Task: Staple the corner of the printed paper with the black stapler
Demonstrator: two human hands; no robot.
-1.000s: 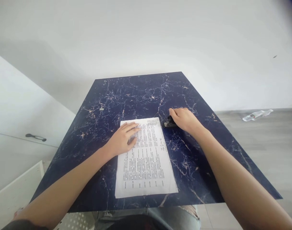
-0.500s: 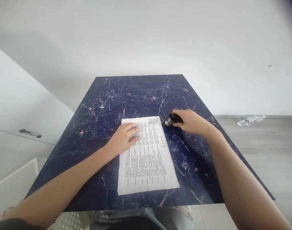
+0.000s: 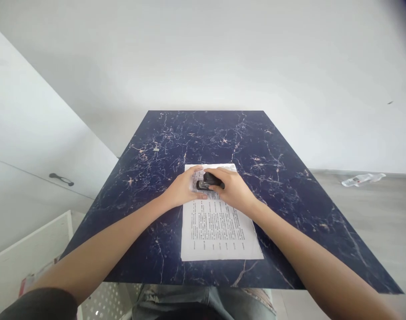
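A printed sheet of paper [image 3: 216,231] lies on the dark blue marbled table [image 3: 203,129]. Above the paper's upper part is a black stapler [image 3: 209,181], gripped by my right hand [image 3: 231,186] with the fingers over its top and the thumb below. My left hand [image 3: 184,189] is at the paper's upper left, its thumb and fingers apart on either side of the stapler's front end. Whether the left fingertips touch the stapler is unclear.
A white cabinet with a dark handle [image 3: 61,179] stands at the left. White perforated baskets [image 3: 104,304] are below the table's left side. On the floor at the right lies a clear plastic package [image 3: 363,179].
My right hand has carried the stapler leftward from beside the paper to over it. My left hand's thumb and fingers now frame the stapler's front. The camera view has shifted slightly.
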